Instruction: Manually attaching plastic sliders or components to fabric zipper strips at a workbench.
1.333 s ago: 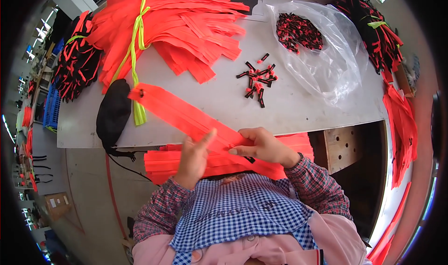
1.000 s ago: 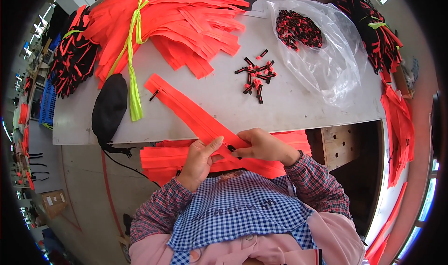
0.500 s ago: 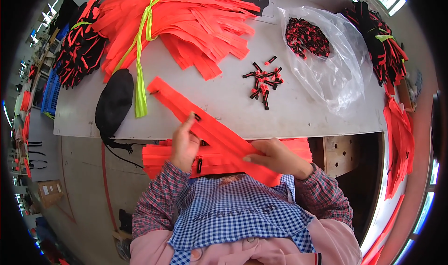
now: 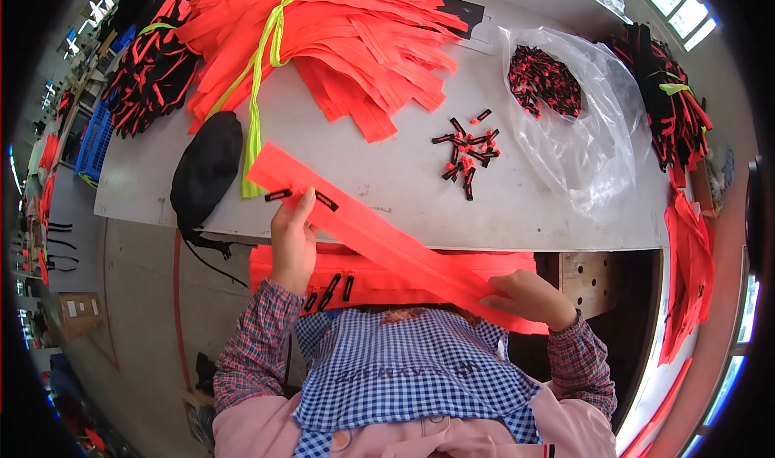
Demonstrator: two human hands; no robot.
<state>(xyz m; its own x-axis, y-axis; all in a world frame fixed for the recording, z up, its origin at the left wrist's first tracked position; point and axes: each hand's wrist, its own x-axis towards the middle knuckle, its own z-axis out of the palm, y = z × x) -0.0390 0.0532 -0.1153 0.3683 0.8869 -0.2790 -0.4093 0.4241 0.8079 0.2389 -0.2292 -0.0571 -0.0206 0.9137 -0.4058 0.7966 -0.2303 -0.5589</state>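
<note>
An orange-red zipper strip runs slantwise between my hands, its far end over the table's front edge. My left hand pinches it near that far end, thumb on top, between two black zipper pulls. Farther down, my right hand grips the strip's near end with thumb and fingers. Below them, more orange-red strips lie stacked across my lap, with several black pulls resting near my left wrist. Slider bodies under my left thumb are hidden.
On the grey table lie a big orange-red strip bundle with a yellow-green tie, a black pouch, a small heap of pulls and a clear plastic bag of pulls. Black-and-red bundles flank it.
My hands have moved apart along the strip, the left leftward and the right rightward and nearer. Two pulls now show by the left thumb, and more pulls are visible on the lap.
</note>
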